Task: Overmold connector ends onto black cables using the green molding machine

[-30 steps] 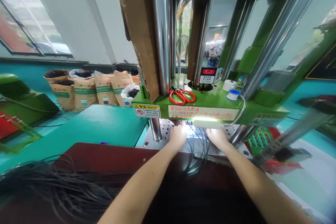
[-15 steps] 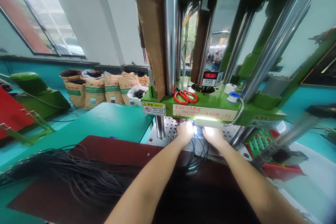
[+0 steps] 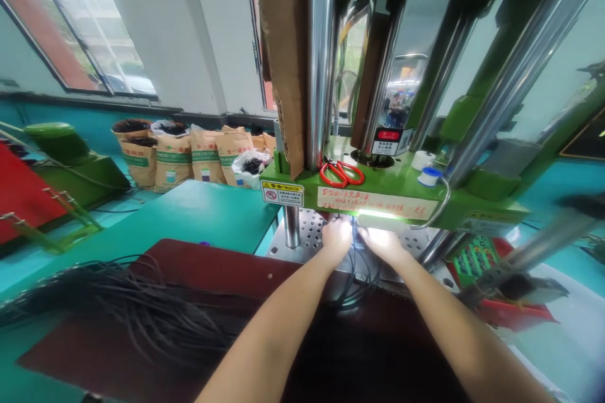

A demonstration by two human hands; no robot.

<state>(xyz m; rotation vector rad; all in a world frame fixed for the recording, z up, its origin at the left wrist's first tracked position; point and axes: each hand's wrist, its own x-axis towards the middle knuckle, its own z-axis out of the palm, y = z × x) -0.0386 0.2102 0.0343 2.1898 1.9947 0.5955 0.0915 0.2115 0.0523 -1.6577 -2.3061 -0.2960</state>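
Both arms reach under the green crossbeam of a press (image 3: pixel 302 176), into the glare of a white lamp (image 3: pixel 382 221). My left hand (image 3: pixel 337 240) is curled above the perforated metal plate (image 3: pixel 302 238); its fingertips are hidden in the bright light. Close beside it, my right hand (image 3: pixel 382 243) has its thumb toward the middle and its other fingers hard to see. Between the hands several black cables (image 3: pixel 353 283) come down and loop on the brown board (image 3: pixel 198 264). What the fingers hold, if anything, I cannot make out.
Red-handled scissors (image 3: pixel 341 173) and wire spools (image 3: pixel 429 177) sit on the crossbeam. A large bundle of black cables (image 3: pixel 118 302) lies on the board at left, by a green table (image 3: pixel 212 214). Filled paper sacks (image 3: pixel 172 160) line the wall. Green control buttons (image 3: pixel 477 258) stand at right.
The view has shifted slightly, so the press appears a little further right. Both hands stay under the crossbeam, in nearly the same place beside the cables.
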